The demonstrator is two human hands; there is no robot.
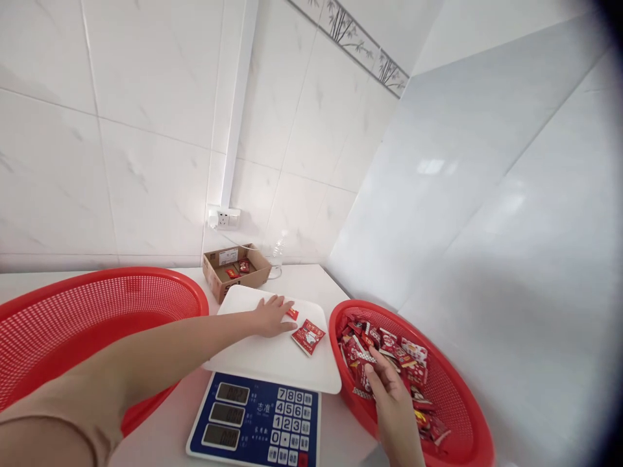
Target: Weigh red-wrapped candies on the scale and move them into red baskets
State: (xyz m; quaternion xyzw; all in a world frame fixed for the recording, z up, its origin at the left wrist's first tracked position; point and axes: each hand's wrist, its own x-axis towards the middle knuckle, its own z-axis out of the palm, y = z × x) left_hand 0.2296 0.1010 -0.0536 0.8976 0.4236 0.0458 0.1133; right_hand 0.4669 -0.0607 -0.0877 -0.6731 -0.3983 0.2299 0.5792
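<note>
Left hand [272, 316] flat on white plastic weighing platter [272, 366] of blue-faced electronic scale [256, 421]; fingers open and extended, tips touching small red sweet wrapper [293, 314]; gripping nothing. Larger red-and-white snack packet [308, 336] just beside, on same platter, near right edge. Right hand [392, 399] inside red perforated plastic basket [470, 415] to right of scale; fingers curled down among heap of red wrapped packets [389, 355]; hold on any single packet not discernible. Second, larger red plastic basket [97, 305] left of scale; open brown cardboard box [236, 269] behind platter, against tiled wall.

Judged advisable: lift left palm clear of platter before trusting any reading, hand pressure being likely to falsify display; pinch packets singly by wrapper edge rather than by the handful; set down well inside platter rim, away from right edge; keep right forearm off basket rim to avoid tipping.
</note>
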